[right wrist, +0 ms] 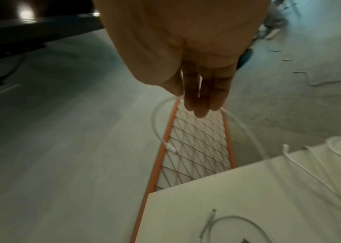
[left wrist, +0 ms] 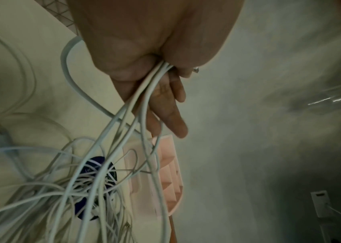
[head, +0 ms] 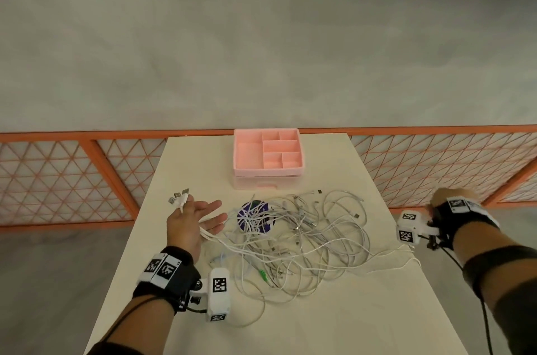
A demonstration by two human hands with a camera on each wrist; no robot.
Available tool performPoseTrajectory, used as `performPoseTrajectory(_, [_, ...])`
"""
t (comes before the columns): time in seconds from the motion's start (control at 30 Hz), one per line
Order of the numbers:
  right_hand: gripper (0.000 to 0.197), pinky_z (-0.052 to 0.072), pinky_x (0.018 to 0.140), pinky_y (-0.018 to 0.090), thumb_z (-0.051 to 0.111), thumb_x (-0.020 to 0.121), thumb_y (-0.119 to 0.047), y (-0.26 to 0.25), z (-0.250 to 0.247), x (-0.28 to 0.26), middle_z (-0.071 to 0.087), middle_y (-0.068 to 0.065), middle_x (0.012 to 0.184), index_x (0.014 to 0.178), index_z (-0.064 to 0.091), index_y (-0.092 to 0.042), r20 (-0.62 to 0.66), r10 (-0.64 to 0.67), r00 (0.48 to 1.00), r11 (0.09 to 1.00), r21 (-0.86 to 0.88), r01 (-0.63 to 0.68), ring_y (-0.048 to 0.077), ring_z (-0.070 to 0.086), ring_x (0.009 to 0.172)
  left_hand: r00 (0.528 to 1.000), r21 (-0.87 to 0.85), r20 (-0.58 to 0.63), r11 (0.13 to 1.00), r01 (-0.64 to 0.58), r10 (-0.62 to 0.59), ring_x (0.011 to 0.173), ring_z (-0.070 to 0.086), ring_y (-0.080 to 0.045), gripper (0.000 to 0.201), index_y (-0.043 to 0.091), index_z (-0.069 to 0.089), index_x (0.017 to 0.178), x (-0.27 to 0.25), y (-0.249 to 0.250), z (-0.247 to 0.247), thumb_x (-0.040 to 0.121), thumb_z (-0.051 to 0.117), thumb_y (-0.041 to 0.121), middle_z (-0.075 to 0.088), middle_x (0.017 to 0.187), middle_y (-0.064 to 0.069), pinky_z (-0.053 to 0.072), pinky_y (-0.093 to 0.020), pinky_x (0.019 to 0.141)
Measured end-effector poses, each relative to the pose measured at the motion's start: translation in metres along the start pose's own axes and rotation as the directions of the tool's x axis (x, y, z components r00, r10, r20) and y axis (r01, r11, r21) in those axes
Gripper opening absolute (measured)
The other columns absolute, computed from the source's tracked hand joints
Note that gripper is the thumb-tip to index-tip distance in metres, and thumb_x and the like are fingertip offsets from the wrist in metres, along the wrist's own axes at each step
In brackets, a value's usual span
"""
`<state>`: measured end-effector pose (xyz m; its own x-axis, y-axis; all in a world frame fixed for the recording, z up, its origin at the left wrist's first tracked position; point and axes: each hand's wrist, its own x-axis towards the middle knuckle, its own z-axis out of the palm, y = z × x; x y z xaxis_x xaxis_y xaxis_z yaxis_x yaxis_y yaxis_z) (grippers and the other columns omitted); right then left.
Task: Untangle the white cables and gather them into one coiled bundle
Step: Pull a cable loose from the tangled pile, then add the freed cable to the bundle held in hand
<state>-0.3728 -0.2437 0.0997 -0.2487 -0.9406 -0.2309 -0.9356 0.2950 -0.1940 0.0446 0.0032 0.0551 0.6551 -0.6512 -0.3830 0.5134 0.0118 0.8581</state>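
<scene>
While the white cables lie tangled before the pink organizer:
Left hand pinches several cable ends, fingers extended; right hand holds one cable, beyond the table's edge.

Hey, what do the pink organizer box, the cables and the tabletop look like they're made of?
Pink organizer box: probably moulded plastic, matte, judging by its thin even dividers and uniform colour. White cables: flexible rubbery or plastic sheathing, smooth, bending in loose loops, with metal-looking plug tips. Table: a smooth cream board, maybe laminate; the pictures leave that open.
</scene>
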Motion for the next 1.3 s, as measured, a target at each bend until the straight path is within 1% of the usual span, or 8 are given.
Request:
performPoseTrajectory(0.13, [0.027,0.057,0.077,0.037,0.067,0.090,-0.021,-0.011,0.035,0.004,0.066,0.008,0.096,0.110,0.062,-0.004,0.116,-0.068,0.991,0.970,0.239,0.038,0.025,0.065,0.086,0.997,-0.019,0.068,0.999,0.046,-0.044,0.069,0.074,-0.032,0.043,0.011,0.051,0.077,-0.004,0.005,0.014,0.104,0.041,0.043,0.077,0.093,-0.015,0.059,-0.041,0.070])
performPoseTrajectory(0.27, [0.023,0.050,0.066,0.033,0.058,0.096,-0.015,-0.081,0.058,-0.038,0.070,0.011,0.090,0.114,0.064,-0.002,0.064,-0.345,0.936,0.643,0.743,0.186,0.024,0.067,0.073,0.997,0.016,0.073,1.000,0.014,-0.015,0.037,0.050,-0.017,0.042,0.006,0.055,0.083,-0.007,0.008,0.033,0.103,0.044,0.041,0.070,0.066,-0.013,0.054,-0.032,0.049])
performPoseTrajectory(0.4, [0.026,0.053,0.079,0.028,0.068,0.089,-0.037,-0.155,0.066,-0.138,0.073,0.000,0.099,0.109,0.067,-0.020,0.129,-0.807,0.576,0.461,0.747,0.479,0.012,0.069,0.087,0.995,-0.015,0.102,1.000,-0.006,0.008,0.036,0.031,-0.011,0.041,0.009,0.055,0.080,-0.009,0.010,0.054,0.104,0.044,0.040,0.042,0.046,-0.001,0.038,-0.023,0.040])
performPoseTrajectory(0.5, [0.049,0.055,0.075,0.027,0.075,0.078,-0.051,-0.189,0.084,-0.194,0.071,-0.008,0.085,0.116,0.059,-0.026,0.260,-0.902,0.345,0.419,0.719,0.554,0.009,0.068,0.076,0.993,-0.082,0.117,0.997,-0.005,0.015,0.039,0.027,-0.009,0.041,0.013,0.050,0.074,-0.013,0.018,0.068,0.103,0.048,0.042,0.033,0.050,0.003,0.028,-0.020,0.038])
performPoseTrajectory(0.67, [0.037,0.039,0.065,0.031,0.050,0.097,-0.053,-0.180,0.116,-0.187,0.053,-0.006,0.067,0.075,0.053,-0.023,0.283,-0.908,0.309,0.409,0.443,0.798,0.015,0.053,0.065,0.997,-0.202,0.046,0.978,-0.044,0.055,0.037,0.023,-0.006,0.045,0.018,0.044,0.066,0.002,0.040,0.047,0.103,0.046,0.044,0.030,0.051,0.006,0.018,-0.017,0.033])
performPoseTrajectory(0.97, [0.041,0.040,0.073,0.026,0.045,0.097,-0.055,0.003,0.120,-0.031,0.068,0.003,0.091,0.081,0.062,-0.021,0.347,-0.465,0.815,0.827,-0.159,0.540,0.023,0.064,0.090,0.999,-0.310,-0.030,0.950,-0.047,0.040,0.036,0.018,-0.007,0.050,0.022,0.036,0.062,0.029,0.063,0.006,0.102,0.040,0.051,0.024,0.048,0.008,0.012,-0.019,0.035])
performPoseTrajectory(1.13, [0.032,0.042,0.064,0.026,0.049,0.099,-0.046,0.073,0.069,0.003,0.065,-0.003,0.078,0.083,0.067,-0.024,0.194,-0.312,0.930,0.904,-0.241,0.354,0.018,0.064,0.078,1.000,-0.264,0.002,0.964,0.022,-0.023,0.034,0.019,-0.007,0.050,0.022,0.036,0.063,0.033,0.039,0.014,0.101,0.041,0.055,0.025,0.046,0.008,0.012,-0.018,0.034])
performPoseTrajectory(1.3, [0.028,0.044,0.092,0.043,0.034,0.101,-0.044,0.096,0.023,0.015,0.065,0.004,0.089,0.096,0.060,-0.034,-0.231,-0.139,0.963,0.946,-0.319,0.060,0.024,0.058,0.085,0.994,-0.150,0.067,0.984,0.101,-0.092,0.034,0.018,-0.006,0.048,0.021,0.036,0.064,0.022,0.005,0.035,0.102,0.043,0.050,0.025,0.046,0.008,0.012,-0.016,0.033])
